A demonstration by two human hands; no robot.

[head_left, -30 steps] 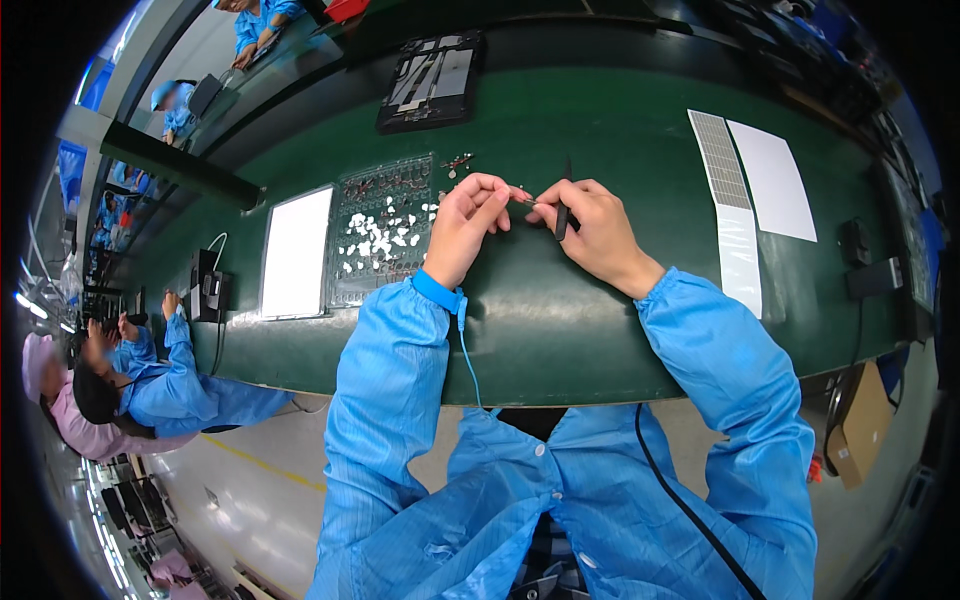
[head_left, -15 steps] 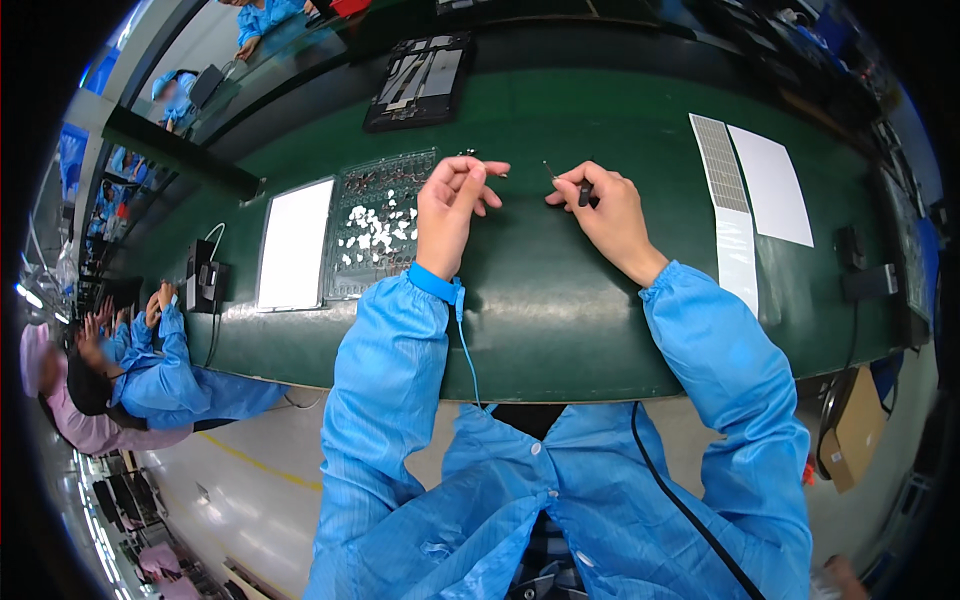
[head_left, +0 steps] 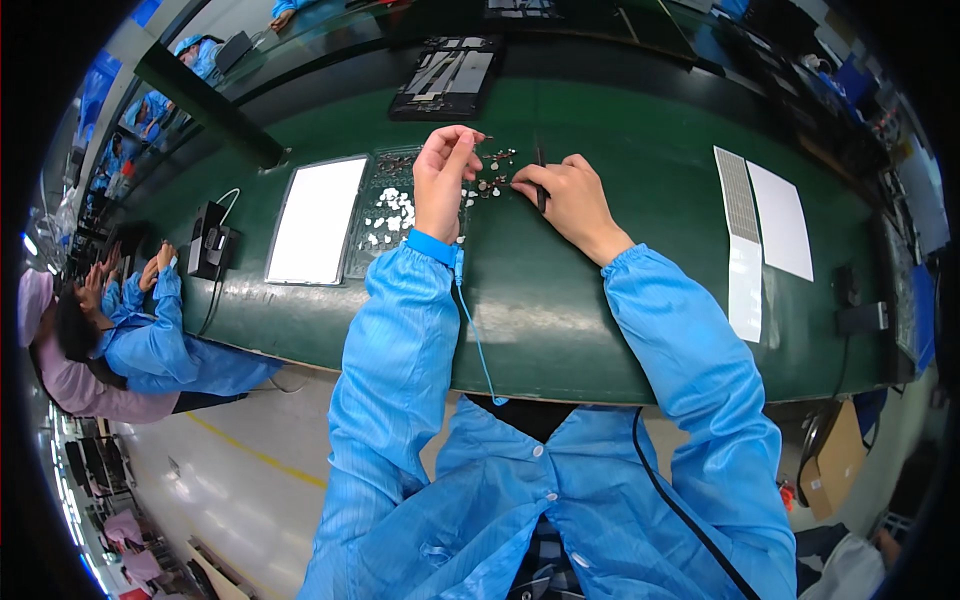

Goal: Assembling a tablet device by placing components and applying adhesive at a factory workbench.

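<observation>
My left hand (head_left: 440, 185), with a blue wrist strap (head_left: 432, 247), is raised over the right part of a clear tray (head_left: 360, 245). Its thumb and forefinger pinch a tiny dark part (head_left: 487, 137), too small to name. White scraps (head_left: 393, 212) and small wired parts lie in the tray. My right hand (head_left: 572, 205) is closed on a slim dark tool (head_left: 541, 180) that looks like tweezers, its thin end pointing away from me. Between the hands, several small round parts with reddish wires (head_left: 495, 170) lie close to the right fingertips.
Left of the tray lies a white sheet (head_left: 318, 222); beyond it stands a black device with a cable (head_left: 211, 240). A black tray of flat parts (head_left: 445, 80) sits at the back. Label sheets (head_left: 738, 210) and white paper (head_left: 780, 220) lie right. Co-workers (head_left: 160, 330) sit at left.
My right hand has moved left, closer to the left hand, and its tool has turned more upright. The view has shifted, and more small wired parts show between my hands.
</observation>
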